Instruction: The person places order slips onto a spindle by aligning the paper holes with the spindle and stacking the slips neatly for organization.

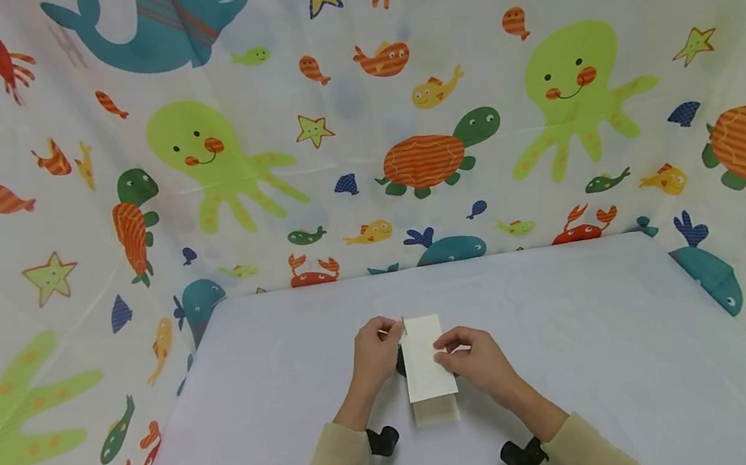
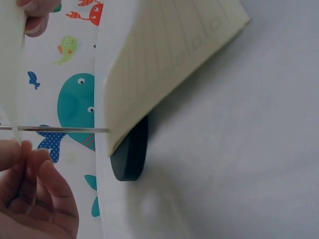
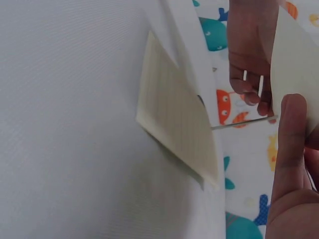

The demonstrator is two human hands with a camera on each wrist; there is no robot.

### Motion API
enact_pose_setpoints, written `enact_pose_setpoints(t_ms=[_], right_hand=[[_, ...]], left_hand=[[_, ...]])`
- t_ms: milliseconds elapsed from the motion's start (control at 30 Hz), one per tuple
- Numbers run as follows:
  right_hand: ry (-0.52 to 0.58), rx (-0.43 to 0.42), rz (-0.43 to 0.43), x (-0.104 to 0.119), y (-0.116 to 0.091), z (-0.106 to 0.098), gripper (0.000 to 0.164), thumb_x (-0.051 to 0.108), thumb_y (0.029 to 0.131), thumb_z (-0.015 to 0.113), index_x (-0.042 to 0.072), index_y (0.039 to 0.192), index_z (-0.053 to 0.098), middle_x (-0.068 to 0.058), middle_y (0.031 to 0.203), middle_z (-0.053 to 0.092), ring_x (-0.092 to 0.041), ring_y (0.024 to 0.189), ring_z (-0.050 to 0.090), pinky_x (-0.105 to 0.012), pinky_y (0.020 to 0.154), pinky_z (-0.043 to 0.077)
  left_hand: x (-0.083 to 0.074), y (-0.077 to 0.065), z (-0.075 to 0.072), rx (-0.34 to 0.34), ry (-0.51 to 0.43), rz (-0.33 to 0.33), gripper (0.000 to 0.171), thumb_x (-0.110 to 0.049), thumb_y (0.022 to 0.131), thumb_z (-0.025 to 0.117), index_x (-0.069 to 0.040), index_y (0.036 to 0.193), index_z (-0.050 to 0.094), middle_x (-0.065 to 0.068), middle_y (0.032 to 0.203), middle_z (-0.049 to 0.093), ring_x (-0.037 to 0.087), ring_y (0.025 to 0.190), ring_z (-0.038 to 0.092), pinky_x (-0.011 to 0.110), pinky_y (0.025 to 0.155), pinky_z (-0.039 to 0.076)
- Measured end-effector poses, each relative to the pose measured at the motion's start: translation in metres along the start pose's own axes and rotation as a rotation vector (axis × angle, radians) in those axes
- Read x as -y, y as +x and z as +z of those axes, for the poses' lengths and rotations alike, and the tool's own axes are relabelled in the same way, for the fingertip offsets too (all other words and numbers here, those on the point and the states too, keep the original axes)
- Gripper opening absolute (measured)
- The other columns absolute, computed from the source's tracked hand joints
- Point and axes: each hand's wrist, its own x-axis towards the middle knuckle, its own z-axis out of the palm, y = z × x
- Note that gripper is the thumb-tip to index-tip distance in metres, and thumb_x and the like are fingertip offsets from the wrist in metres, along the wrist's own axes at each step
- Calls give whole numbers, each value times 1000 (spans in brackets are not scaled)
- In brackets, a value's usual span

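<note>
A paper spike stands on the table, its black round base (image 2: 130,154) beneath a lined paper (image 2: 164,59) and its thin metal rod (image 2: 65,130) rising from that paper. Above it a white sheet of paper (image 1: 428,363) is held up in both hands, overlapping the upper rod. My left hand (image 1: 379,347) pinches the sheet's left edge right beside the rod. The right hand (image 1: 478,360) grips the opposite edge, thumb (image 3: 293,119) on its face. In the head view the sheet hides most of the lined paper, whose near end (image 1: 437,411) shows below.
A white cloth covers the table (image 1: 257,383). Behind it and at its sides hangs a curtain (image 1: 354,120) printed with sea animals. Each wrist wears a black camera, one on the left (image 1: 383,440) and one on the right (image 1: 523,456).
</note>
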Motion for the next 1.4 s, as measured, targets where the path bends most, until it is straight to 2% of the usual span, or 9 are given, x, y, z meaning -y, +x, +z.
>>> enact_pose_setpoints(t_ms=[100,333,567,867,1167,1400], right_hand=[[-11,1,0,-3,0,1,14,9,91,75,4,104,71,-10,98,60,-19,71,61,-29,66,54],[-59,14,10,-8,1,3,14,2,88,74,1,101,71,-8,91,59,-16,66,57,-28,61,52],[-150,38,-4,-14,-1,4,15,0,86,73,2,101,70,-5,85,58,-15,65,55,-28,58,50],[-216,86,-34,-24,-1,4,17,-2,82,72,2,98,70,-2,77,56,-14,63,54,-26,54,47],[-296,116,-67,-26,-5,5,16,-4,82,70,2,97,67,-2,74,55,-12,59,52,-25,52,45],[-323,139,-53,-30,-4,7,16,-5,82,69,1,96,66,-2,73,54,-14,58,52,-27,50,46]], left_hand=[[3,0,2,-3,-1,4,14,-19,98,67,-7,93,70,3,80,61,17,72,55,29,60,46],[8,-2,6,29,43,-40,13,-17,100,64,-7,94,68,3,82,60,16,71,53,30,59,45],[13,-6,10,47,75,-10,12,-13,100,62,-4,95,67,5,82,61,16,69,54,31,59,46],[22,-4,14,61,111,-41,11,-14,99,64,-4,97,67,5,84,61,16,72,55,31,62,47],[26,-3,13,77,179,8,9,-11,96,67,-3,92,67,4,79,58,16,71,53,30,62,44],[30,0,14,94,232,37,9,-12,95,68,-5,89,67,2,76,57,15,69,51,31,62,43]])
